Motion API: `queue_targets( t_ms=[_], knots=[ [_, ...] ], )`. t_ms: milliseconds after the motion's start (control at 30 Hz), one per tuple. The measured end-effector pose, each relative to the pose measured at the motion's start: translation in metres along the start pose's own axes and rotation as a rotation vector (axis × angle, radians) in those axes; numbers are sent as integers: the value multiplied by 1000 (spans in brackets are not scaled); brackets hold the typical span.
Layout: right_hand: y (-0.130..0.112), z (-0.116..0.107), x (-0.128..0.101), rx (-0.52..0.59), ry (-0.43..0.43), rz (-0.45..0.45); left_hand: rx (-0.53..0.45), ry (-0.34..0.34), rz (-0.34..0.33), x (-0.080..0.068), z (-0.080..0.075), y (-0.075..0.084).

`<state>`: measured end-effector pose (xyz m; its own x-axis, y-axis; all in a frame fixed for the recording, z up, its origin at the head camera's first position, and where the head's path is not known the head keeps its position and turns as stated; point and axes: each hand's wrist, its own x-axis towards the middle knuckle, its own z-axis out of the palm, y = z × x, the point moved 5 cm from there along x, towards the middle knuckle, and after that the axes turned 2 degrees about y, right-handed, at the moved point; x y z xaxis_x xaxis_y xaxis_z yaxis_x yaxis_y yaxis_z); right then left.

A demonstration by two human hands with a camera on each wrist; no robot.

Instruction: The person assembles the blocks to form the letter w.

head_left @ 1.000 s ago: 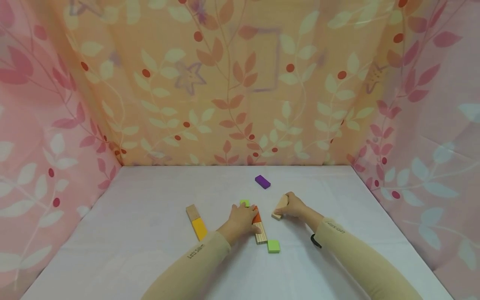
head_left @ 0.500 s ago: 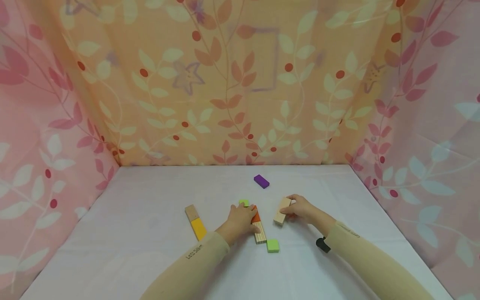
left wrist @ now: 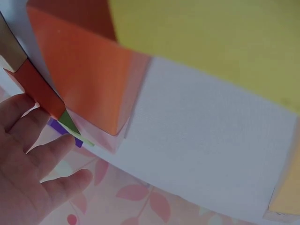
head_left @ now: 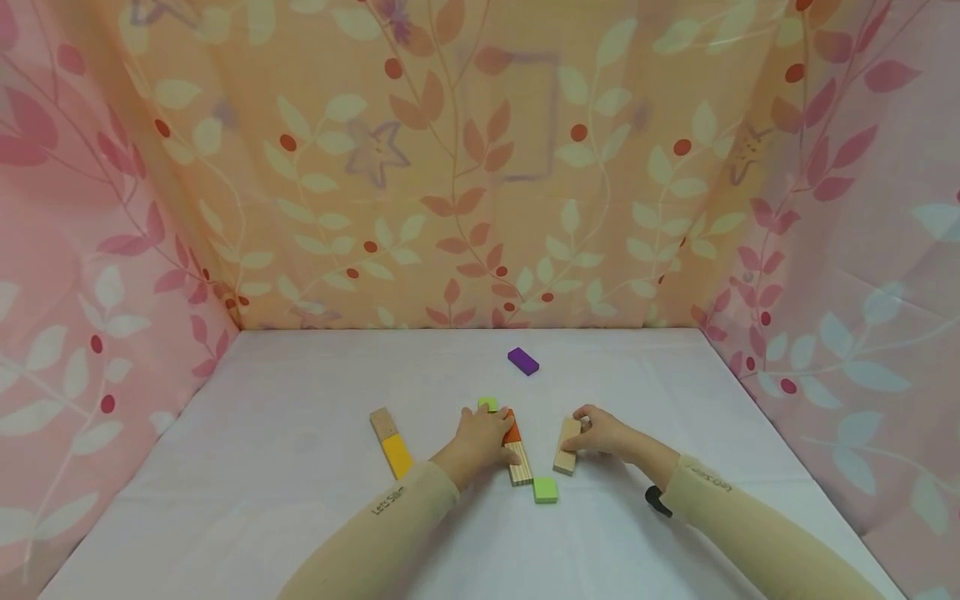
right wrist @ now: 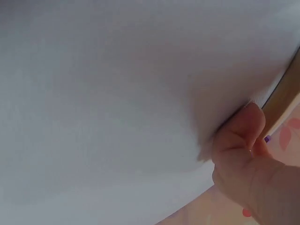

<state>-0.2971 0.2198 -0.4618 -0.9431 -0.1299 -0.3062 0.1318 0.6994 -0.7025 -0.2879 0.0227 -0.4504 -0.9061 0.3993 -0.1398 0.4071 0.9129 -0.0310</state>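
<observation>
The big white desk [head_left: 300,467] has flowery cloth walls [head_left: 480,167] on three sides, pink at the sides and orange at the back.

Two arms in tan sleeves [head_left: 390,533] reach in from the near edge. The left hand [head_left: 480,437] rests near the middle of the desk, on a long block that is orange at the far end and plain wood at the near end [head_left: 517,458]. Its fingers [left wrist: 51,150] look mostly straight and a little apart, lying against the orange part. The right hand [head_left: 609,433] is just to the right of it. Its fingers are curled around a plain wooden block [head_left: 567,446], which lies flat on the desk, just beside the orange and wood block but not touching it. In the right wrist view the thumb [right wrist: 239,131] presses on the edge of the wood.

Off to the left lies a long block, part wood and part yellow [head_left: 392,443]. A green square block [head_left: 546,490] sits just in front of the orange and wood block. A purple block [head_left: 523,361] lies farther back, well apart. A little green block [head_left: 488,404] peeks out by the left fingertips.
</observation>
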Motion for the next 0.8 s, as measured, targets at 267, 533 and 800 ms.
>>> queue_targets(
  t_ms=[267, 533, 800],
  knots=[
    [0, 5, 4, -72, -15, -48, -15, -15, -2, -1, -3, -1],
    [-1, 7, 1, -77, -45, -51, -8, -12, -2, 0, -3, -1],
    [2, 6, 1, -91, -54, -52, -10, -8, 0, 0, -1, 0]
  ],
)
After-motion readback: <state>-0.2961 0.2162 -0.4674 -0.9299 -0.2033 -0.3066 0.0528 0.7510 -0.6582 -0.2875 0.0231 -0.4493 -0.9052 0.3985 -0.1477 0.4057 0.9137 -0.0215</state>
